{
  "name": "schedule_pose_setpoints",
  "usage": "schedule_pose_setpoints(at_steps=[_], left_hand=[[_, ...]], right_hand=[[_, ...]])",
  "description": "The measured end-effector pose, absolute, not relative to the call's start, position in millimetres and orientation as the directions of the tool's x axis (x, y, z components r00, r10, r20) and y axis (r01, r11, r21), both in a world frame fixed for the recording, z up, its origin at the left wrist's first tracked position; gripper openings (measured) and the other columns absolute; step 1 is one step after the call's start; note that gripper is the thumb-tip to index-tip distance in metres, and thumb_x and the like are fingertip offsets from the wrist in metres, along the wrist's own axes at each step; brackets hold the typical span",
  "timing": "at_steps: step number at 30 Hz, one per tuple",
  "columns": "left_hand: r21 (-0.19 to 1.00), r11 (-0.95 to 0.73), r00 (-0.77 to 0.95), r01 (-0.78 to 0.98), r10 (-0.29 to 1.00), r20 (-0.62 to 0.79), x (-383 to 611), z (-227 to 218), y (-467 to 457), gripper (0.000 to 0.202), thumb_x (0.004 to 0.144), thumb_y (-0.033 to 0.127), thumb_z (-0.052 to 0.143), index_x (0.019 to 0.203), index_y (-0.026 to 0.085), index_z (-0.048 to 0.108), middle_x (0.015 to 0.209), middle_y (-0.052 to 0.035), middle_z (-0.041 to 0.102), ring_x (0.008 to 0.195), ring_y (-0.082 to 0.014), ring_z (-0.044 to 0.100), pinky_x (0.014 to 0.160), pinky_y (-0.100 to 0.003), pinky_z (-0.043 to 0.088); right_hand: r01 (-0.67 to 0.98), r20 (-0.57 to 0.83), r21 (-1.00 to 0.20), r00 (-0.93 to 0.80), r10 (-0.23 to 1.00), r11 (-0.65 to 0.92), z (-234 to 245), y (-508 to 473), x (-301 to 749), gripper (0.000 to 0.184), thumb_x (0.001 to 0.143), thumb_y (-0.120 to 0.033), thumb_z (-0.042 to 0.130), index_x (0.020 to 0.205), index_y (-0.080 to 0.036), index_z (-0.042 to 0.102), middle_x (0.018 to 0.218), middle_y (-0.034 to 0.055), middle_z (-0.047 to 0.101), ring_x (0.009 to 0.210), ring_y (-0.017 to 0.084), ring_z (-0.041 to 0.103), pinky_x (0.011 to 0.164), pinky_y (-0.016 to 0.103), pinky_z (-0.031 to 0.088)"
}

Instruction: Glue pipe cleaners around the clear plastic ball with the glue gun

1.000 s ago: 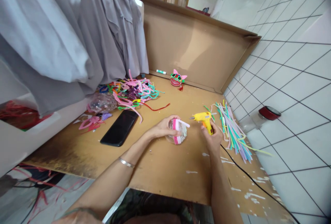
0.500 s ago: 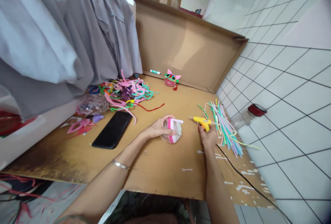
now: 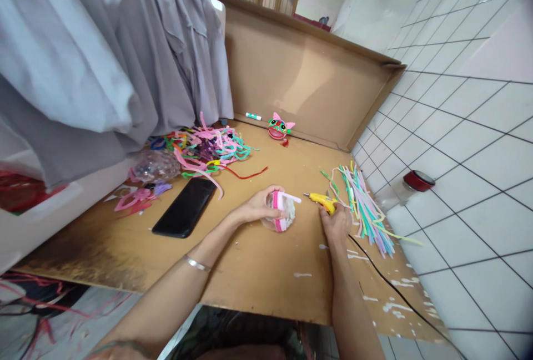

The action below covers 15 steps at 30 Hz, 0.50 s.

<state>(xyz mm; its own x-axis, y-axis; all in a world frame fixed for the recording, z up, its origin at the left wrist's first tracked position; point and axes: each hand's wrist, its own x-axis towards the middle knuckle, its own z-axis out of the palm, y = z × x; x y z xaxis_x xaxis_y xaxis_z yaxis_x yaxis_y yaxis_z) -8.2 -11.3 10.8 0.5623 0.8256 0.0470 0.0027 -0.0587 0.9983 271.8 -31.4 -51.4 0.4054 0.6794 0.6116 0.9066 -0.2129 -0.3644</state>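
Note:
My left hand (image 3: 264, 204) is closed around a small clear plastic cup-like piece (image 3: 288, 217) with pink and white fuzzy stems wrapped around it. The loose end of a white pipe cleaner (image 3: 291, 197) sticks out to the right from the band. My right hand (image 3: 336, 221) grips a yellow hot glue gun (image 3: 322, 201) by its handle, the nozzle pointing left toward the plastic piece, with a gap between them. A black cord (image 3: 385, 279) runs from below my right hand to the lower right. The fingers partly hide the gun's handle.
Right of the gun lies a bundle of pastel pipe cleaners (image 3: 368, 213), near a red-lidded jar (image 3: 416, 181). A black phone (image 3: 185, 207) and a tangled pipe-cleaner pile (image 3: 212, 143) are at left. A decorated animal head (image 3: 278, 127) and a glue stick (image 3: 253, 116) sit behind.
The glue gun has rolled in my right hand and shows a different side. My left hand keeps its grip on the plastic piece. The whole view has shifted slightly.

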Motion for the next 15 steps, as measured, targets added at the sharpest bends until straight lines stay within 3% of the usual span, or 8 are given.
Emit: schedule_pose_setpoints(at_steps=[4,8,11,13,15], left_hand=[[0.998,-0.057,0.564,-0.004,0.824,0.049,-7.2,9.6,-11.5,0.069,0.054,0.038,0.082,0.112,0.017,0.051,0.091,0.0006,0.058,0.084,-0.0163,0.053,0.079,-0.029,0.044],[0.997,-0.079,0.558,-0.010,0.827,0.071,-6.3,7.4,-10.8,0.069,0.055,0.038,0.081,0.114,0.017,0.051,0.092,0.0000,0.060,0.085,-0.0166,0.054,0.080,-0.029,0.045],[0.994,-0.109,0.551,0.011,0.830,0.085,-6.1,4.9,-9.0,0.066,0.057,0.035,0.080,0.114,0.016,0.052,0.094,-0.0009,0.061,0.085,-0.0173,0.055,0.081,-0.030,0.045],[0.990,-0.140,0.542,0.025,0.834,0.104,-5.9,3.6,-7.8,0.064,0.057,0.034,0.079,0.113,0.017,0.053,0.096,-0.0017,0.062,0.088,-0.0186,0.056,0.083,-0.031,0.045],[0.988,-0.153,0.539,0.029,0.835,0.114,-5.6,3.2,-7.2,0.063,0.057,0.034,0.079,0.112,0.016,0.054,0.097,-0.0024,0.062,0.091,-0.0197,0.056,0.084,-0.031,0.045]], right_hand=[[0.919,0.669,-0.378,0.352,0.655,-0.108,-32.7,-40.3,251.0,0.044,0.080,-0.045,0.057,0.107,-0.012,0.066,0.100,0.0169,0.063,0.100,0.034,0.057,0.090,0.054,0.043],[0.833,0.743,-0.432,0.111,0.660,0.345,6.4,-59.8,208.9,0.045,0.087,-0.040,0.056,0.126,-0.018,0.056,0.112,0.0128,0.060,0.105,0.027,0.057,0.093,0.047,0.048],[0.767,0.748,-0.376,-0.080,0.659,0.520,38.2,-74.1,175.3,0.055,0.086,-0.038,0.063,0.138,-0.024,0.049,0.117,0.0113,0.057,0.110,0.026,0.055,0.094,0.047,0.048],[0.734,0.746,-0.336,-0.175,0.642,0.591,52.3,-77.7,159.2,0.048,0.087,-0.038,0.062,0.134,-0.027,0.054,0.114,0.0100,0.056,0.105,0.025,0.056,0.090,0.045,0.049],[0.688,0.760,-0.338,-0.203,0.618,0.642,57.2,-76.5,151.3,0.026,0.092,-0.031,0.056,0.116,-0.027,0.067,0.102,0.0072,0.058,0.095,0.021,0.058,0.083,0.040,0.050]])
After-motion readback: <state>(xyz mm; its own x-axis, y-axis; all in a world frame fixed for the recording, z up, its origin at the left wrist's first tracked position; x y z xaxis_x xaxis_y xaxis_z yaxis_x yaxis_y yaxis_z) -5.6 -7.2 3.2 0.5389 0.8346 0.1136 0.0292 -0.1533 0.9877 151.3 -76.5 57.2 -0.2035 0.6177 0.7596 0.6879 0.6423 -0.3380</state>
